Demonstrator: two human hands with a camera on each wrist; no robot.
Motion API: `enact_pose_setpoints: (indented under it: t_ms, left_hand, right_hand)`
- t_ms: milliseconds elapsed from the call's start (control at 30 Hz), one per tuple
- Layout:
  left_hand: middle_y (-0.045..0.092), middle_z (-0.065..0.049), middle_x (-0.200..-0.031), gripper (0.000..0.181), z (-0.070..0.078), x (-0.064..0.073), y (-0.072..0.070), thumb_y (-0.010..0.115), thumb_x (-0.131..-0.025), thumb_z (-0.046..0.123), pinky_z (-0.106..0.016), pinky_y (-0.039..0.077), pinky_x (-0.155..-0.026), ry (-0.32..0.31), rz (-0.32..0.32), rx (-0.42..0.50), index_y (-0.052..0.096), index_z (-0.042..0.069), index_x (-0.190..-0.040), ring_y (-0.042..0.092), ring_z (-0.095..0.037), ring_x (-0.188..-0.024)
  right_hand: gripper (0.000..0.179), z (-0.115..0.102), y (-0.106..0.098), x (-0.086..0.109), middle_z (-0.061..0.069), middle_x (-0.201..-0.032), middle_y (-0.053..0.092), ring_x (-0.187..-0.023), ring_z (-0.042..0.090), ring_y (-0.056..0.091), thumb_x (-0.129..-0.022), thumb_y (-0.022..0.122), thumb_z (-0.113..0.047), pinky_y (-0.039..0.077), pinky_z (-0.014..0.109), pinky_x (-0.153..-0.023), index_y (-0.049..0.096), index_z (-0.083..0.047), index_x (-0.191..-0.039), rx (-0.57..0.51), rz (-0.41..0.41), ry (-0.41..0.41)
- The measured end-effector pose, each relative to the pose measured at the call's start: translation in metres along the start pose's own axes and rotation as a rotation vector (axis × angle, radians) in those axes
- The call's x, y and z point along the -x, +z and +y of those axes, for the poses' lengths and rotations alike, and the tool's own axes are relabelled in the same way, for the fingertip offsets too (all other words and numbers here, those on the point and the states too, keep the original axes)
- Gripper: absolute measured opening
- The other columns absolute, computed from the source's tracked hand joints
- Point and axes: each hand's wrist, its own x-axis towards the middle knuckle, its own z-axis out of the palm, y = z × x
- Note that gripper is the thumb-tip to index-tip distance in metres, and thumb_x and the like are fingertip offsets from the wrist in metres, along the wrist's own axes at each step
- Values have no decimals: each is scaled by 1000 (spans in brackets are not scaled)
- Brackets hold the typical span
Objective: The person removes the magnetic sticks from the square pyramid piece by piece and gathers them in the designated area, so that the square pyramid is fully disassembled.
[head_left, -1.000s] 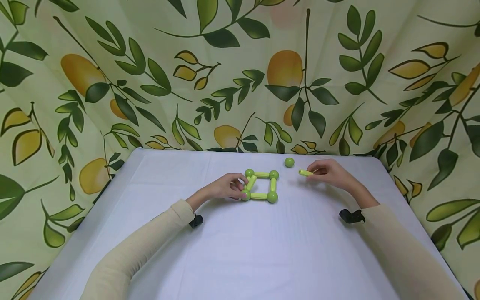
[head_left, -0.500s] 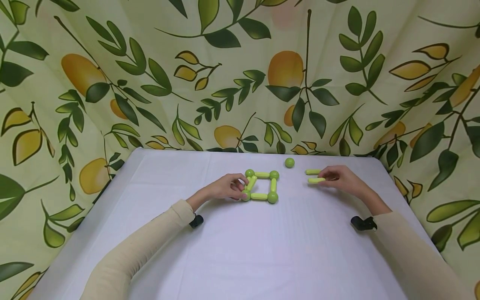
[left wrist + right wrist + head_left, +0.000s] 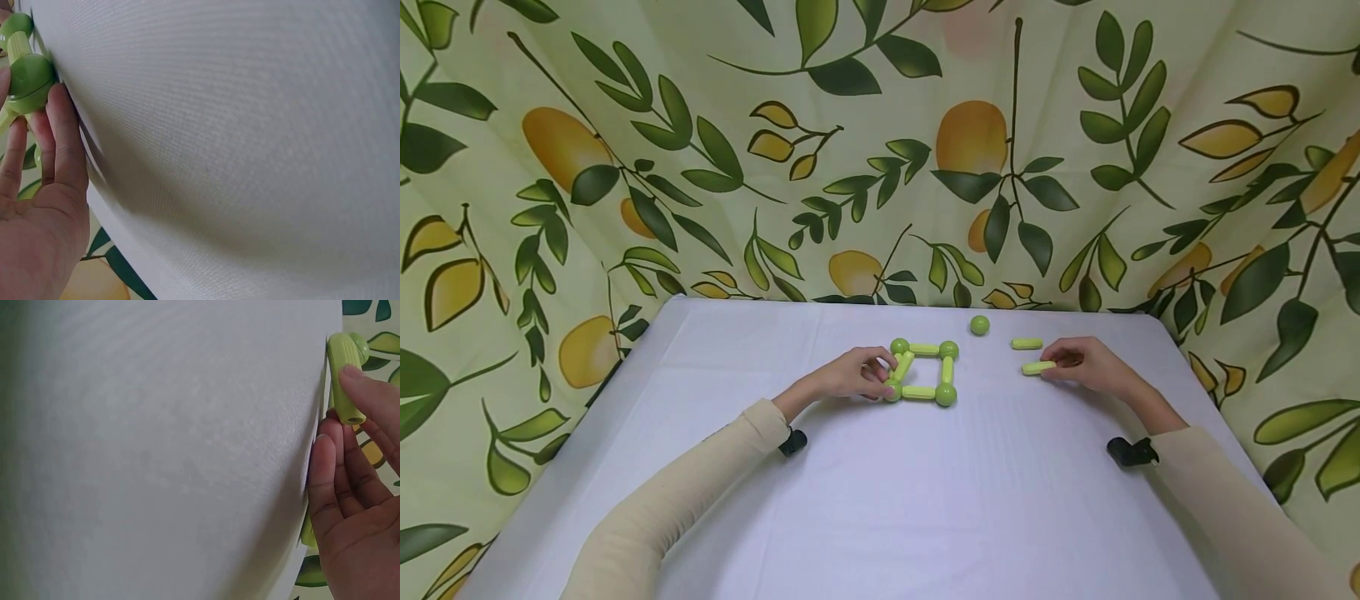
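Green balls and light green rods form a square frame (image 3: 919, 392) lying on the white table. My left hand (image 3: 856, 372) holds the frame at its near left ball (image 3: 892, 390); the left wrist view shows the fingers around that ball (image 3: 31, 81). One more rod (image 3: 904, 365) slants up from that corner inside the square. At the right, my right hand (image 3: 1088, 364) pinches a ribbed rod (image 3: 1037, 367) between thumb and fingers. The rod (image 3: 342, 369) shows a hole in its end in the right wrist view. Just behind it lies a second loose rod (image 3: 1027, 343).
A single green ball (image 3: 980, 325) sits near the table's far edge, between the frame and the loose rods. The white cloth-covered table (image 3: 910, 492) ends against a leaf-and-fruit patterned curtain (image 3: 865, 167) behind and at the sides.
My right hand has shifted right and toward me. Two rods now show there: one lies on the table, the other is in the fingers. My left hand and the frame stay put.
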Motion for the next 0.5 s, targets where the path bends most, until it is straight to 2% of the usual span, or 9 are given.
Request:
enact_pose_setpoints:
  t_ms: [500]
  left_hand:
    - [57,-10,-100,38,0,0,0,77,-89,-1,-35,59,-76,-5,2,-6,58,0,-122,62,-18,-83]
  right_hand:
    - [21,-2,4,-1,5,-91,66,-82,23,58,-85,83,-4,51,23,-72,73,0,-103,44,2,41]
